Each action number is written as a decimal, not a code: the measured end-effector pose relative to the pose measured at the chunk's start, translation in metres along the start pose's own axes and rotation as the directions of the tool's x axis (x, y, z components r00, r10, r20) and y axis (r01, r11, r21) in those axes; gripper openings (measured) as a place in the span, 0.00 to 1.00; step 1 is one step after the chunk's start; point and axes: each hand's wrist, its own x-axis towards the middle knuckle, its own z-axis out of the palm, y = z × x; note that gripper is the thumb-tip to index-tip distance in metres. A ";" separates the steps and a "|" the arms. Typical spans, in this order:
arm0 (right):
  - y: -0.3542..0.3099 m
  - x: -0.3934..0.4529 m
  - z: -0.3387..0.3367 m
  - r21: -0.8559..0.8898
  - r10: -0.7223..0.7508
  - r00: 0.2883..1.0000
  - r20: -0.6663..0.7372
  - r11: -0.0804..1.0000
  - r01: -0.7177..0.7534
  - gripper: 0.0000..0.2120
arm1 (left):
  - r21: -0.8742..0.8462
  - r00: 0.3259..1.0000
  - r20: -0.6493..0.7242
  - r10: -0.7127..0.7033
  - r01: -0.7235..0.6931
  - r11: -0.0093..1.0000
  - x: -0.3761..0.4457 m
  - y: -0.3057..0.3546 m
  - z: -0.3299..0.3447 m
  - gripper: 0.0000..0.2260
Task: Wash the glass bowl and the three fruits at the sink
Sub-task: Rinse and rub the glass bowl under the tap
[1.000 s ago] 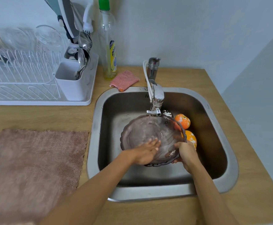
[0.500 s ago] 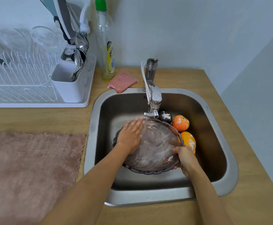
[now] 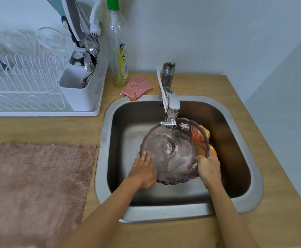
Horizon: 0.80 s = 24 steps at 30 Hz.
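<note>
The glass bowl (image 3: 173,151), tinted and scallop-edged, is tilted under the tap (image 3: 171,111) inside the steel sink (image 3: 249,176). Water runs over its inside. My left hand (image 3: 143,171) lies with straight fingers against the bowl's lower left edge. My right hand (image 3: 208,167) grips the bowl's lower right rim. Two orange fruits (image 3: 212,151) sit behind the bowl on the right, partly showing through the glass. The dark third fruit is hidden behind the bowl.
A pink scrub pad (image 3: 136,88) and a dish-soap bottle (image 3: 119,51) stand behind the sink. A white drying rack (image 3: 38,86) with glasses and cutlery is at the back left. A brown cloth (image 3: 35,190) lies on the wooden counter to the left.
My left hand slid from the bowl's upper left down to its lower left edge. The bowl shifted right and now covers the dark fruit. My right hand kept its grip.
</note>
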 end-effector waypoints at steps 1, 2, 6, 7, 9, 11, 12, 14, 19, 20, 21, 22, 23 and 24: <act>0.000 -0.001 0.001 -0.014 -0.020 1.000 -0.007 1.000 0.020 0.13 | -0.032 0.997 0.019 0.079 -0.078 0.996 -0.006 0.007 0.002 0.25; -0.001 -0.001 0.001 -0.031 -0.043 0.999 -0.009 0.999 0.043 0.13 | -0.093 0.986 0.038 0.160 -0.156 0.983 -0.013 0.013 0.004 0.24; -0.002 -0.003 0.005 -0.062 -0.117 0.993 -0.028 0.991 0.115 0.18 | -0.223 0.967 0.054 0.250 -0.232 0.947 -0.021 0.019 0.005 0.22; -0.002 -0.004 0.006 -0.067 -0.134 0.990 -0.036 0.989 0.131 0.18 | -0.151 0.979 0.022 0.201 -0.196 0.969 -0.017 0.013 0.002 0.22; -0.001 -0.004 0.006 -0.067 -0.155 0.986 -0.053 0.986 0.151 0.18 | -0.025 0.994 -0.057 0.090 -0.091 0.996 -0.009 0.000 -0.002 0.23; 0.001 -0.003 0.006 -0.058 -0.170 0.983 -0.065 0.984 0.167 0.18 | -0.020 0.990 -0.059 0.127 -0.128 0.992 -0.010 0.004 0.000 0.23; 0.001 -0.002 0.005 -0.059 -0.179 0.981 -0.069 0.983 0.176 0.18 | -0.075 0.982 -0.029 0.188 -0.190 0.979 -0.013 0.011 0.003 0.23; 0.000 -0.002 0.005 -0.070 -0.199 0.977 -0.077 0.979 0.193 0.18 | -0.176 0.968 0.027 0.249 -0.240 0.955 -0.020 0.021 0.009 0.22; 0.002 -0.006 0.006 -0.055 -0.247 0.966 -0.080 0.968 0.243 0.19 | -0.007 0.987 -0.155 -0.042 0.041 0.999 -0.004 -0.008 -0.004 0.24; 0.002 -0.007 0.006 -0.043 -0.251 0.964 -0.088 0.968 0.249 0.19 | -0.032 0.978 -0.191 -0.079 0.074 0.997 -0.002 -0.010 -0.004 0.25; 0.003 -0.007 0.005 -0.033 -0.254 0.962 -0.097 0.967 0.252 0.19 | -0.079 0.971 -0.220 -0.092 0.077 0.994 -0.001 -0.008 -0.003 0.25; 0.004 -0.008 0.005 -0.028 -0.260 0.960 -0.106 0.966 0.259 0.19 | -0.143 0.965 -0.245 -0.092 0.058 0.988 0.000 -0.006 -0.001 0.26; 0.004 -0.009 0.005 -0.030 -0.276 0.954 -0.114 0.961 0.274 0.19 | -0.209 0.960 -0.267 -0.087 0.030 0.977 0.001 -0.003 0.000 0.27; 0.004 -0.010 0.004 -0.040 -0.305 0.945 -0.122 0.952 0.302 0.20 | -0.269 0.954 -0.289 -0.078 -0.002 0.963 0.002 -0.001 0.002 0.28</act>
